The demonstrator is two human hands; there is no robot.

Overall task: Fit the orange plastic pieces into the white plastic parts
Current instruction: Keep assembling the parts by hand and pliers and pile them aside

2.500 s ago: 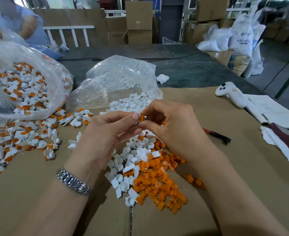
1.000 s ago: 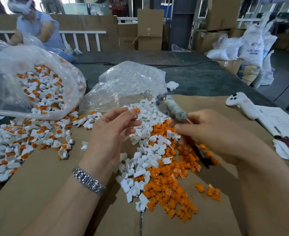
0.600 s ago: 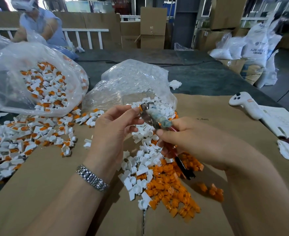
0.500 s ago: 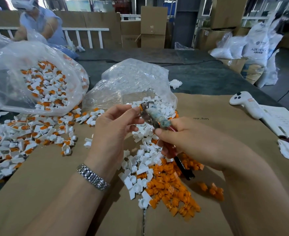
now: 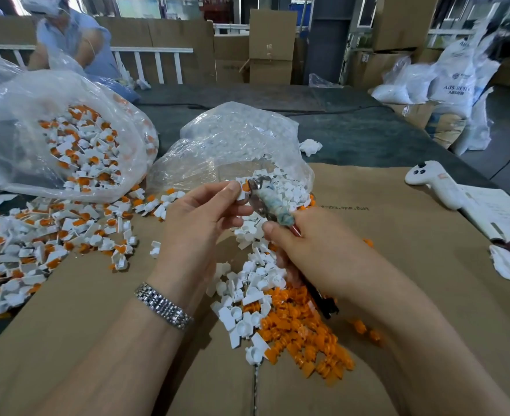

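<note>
Brown cardboard (image 5: 397, 265) covers your bench. At far left a clear bag (image 5: 22, 130) holds assembled white-and-orange parts; a smaller bag (image 5: 232, 139) spills white parts (image 5: 247, 292) beside loose orange pieces (image 5: 304, 334). Your right hand (image 5: 313, 247) grips pliers (image 5: 270, 202), whose tip meets the white part with its orange insert (image 5: 243, 189) pinched in your left hand (image 5: 199, 220).
</note>
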